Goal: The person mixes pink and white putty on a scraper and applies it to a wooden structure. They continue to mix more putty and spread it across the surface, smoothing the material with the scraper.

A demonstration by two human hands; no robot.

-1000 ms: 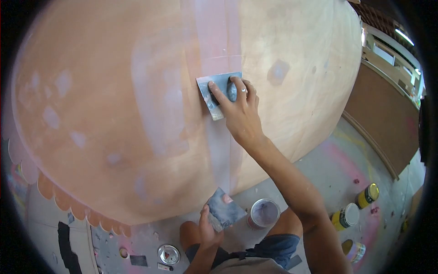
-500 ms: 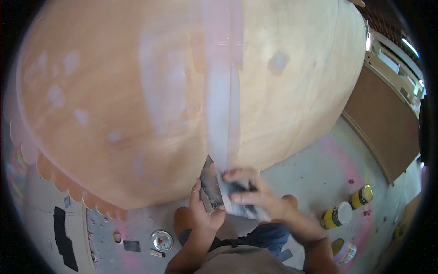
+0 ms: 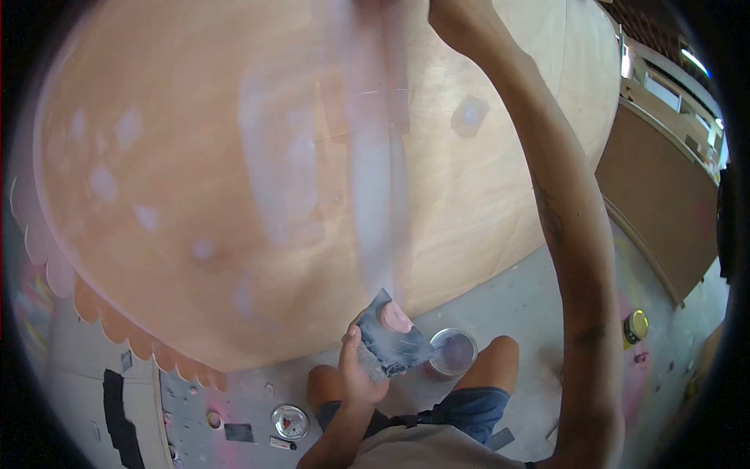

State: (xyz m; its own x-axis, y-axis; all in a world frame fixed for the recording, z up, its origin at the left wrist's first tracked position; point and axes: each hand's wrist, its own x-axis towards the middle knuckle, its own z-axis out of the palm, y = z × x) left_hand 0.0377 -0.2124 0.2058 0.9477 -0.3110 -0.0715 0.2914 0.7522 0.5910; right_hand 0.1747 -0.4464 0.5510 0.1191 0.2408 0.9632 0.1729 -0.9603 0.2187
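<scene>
My left hand [image 3: 361, 371] is closed around a dark, smeared mixing board [image 3: 391, 344], held low in front of the large curved wooden surface [image 3: 484, 187]. A lump of pink filler [image 3: 396, 317] sits on the board's upper part. My right arm reaches far up along the right side. The right hand [image 3: 455, 19] is at the top edge, close to the pale filler strip [image 3: 373, 195] running down the surface. Its fingers are cut off by the frame, and a blurred dark shape lies left of it, so I cannot make out what it holds.
An open tin [image 3: 453, 353] stands on the floor by my knees. To the left lie a round lid [image 3: 290, 422], a dark sheet piece [image 3: 238, 432] and a tape roll [image 3: 214, 420]. A yellow can [image 3: 636, 327] and a brown panel [image 3: 664, 195] stand at the right.
My right hand, which held a wide flat spreader against the board, has swung up to the top of the view. The pink lump and the open tin are now uncovered.
</scene>
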